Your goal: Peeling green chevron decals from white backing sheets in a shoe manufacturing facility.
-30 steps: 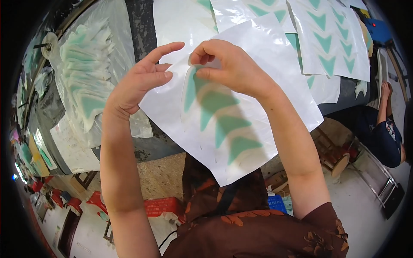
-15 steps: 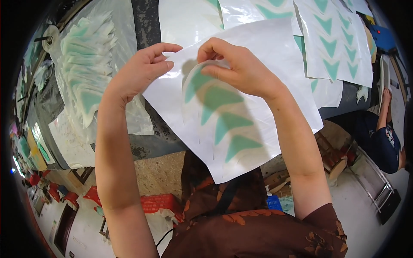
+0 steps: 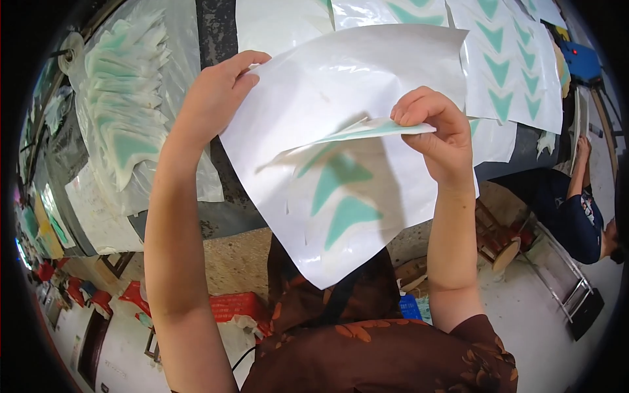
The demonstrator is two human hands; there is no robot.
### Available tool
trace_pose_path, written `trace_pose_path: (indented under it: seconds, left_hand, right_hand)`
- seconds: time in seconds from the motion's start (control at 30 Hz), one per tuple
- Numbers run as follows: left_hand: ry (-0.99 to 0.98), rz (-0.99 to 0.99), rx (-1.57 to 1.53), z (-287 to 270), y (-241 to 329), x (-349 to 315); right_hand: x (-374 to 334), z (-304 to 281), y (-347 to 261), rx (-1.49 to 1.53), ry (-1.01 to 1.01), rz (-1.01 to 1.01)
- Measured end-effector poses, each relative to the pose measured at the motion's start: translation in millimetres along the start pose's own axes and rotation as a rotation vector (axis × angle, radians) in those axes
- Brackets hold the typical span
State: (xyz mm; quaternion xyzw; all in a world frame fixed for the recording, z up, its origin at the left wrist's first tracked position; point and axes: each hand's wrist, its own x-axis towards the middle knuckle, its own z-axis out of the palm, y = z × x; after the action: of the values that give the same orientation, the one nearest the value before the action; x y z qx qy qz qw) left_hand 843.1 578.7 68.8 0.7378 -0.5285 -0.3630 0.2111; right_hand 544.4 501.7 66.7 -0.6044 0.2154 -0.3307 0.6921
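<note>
My left hand pinches the top edge of a white backing sheet, held up above the dark surface. My right hand has its fingers closed on a teal arrow-shaped sticker (half lifted off the sheet), with two more teal arrows below it.

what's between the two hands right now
In the head view, the white backing sheet spans the gap: the left hand grips its upper left edge, while the right hand pinches a green arrow-shaped piece lifted off it.
</note>
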Motion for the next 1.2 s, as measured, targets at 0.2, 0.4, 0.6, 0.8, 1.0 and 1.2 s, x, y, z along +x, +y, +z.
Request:
trace_pose_path:
  seconds: [0.2, 0.4, 0.6, 0.8, 1.0, 1.2]
  left_hand:
    - [0.404, 0.28, 0.178, 6, 12, -17]
    - [0.321, -0.251, -1.169, 30, 19, -78]
    - [-0.016, -0.187, -0.954, 45, 14, -41]
    - [-0.141, -0.122, -0.517, 62, 4, -32]
    - [0.015, 0.32, -0.068, 76, 1, -37]
    - [0.145, 0.548, 0.206, 85, -5, -37]
  right_hand:
    - [12, 12, 7, 0.098, 0.071, 0.082]
    - [20, 15, 4, -0.063, -0.04, -0.037]
    - [7, 20, -26, -0.372, -0.238, -0.192]
    - [-25, 20, -45, -0.353, -0.231, -0.293]
    - [-57, 18, -95, -0.183, -0.166, -0.314]
    - [-70, -9, -152, -0.145, -0.499, -0.437]
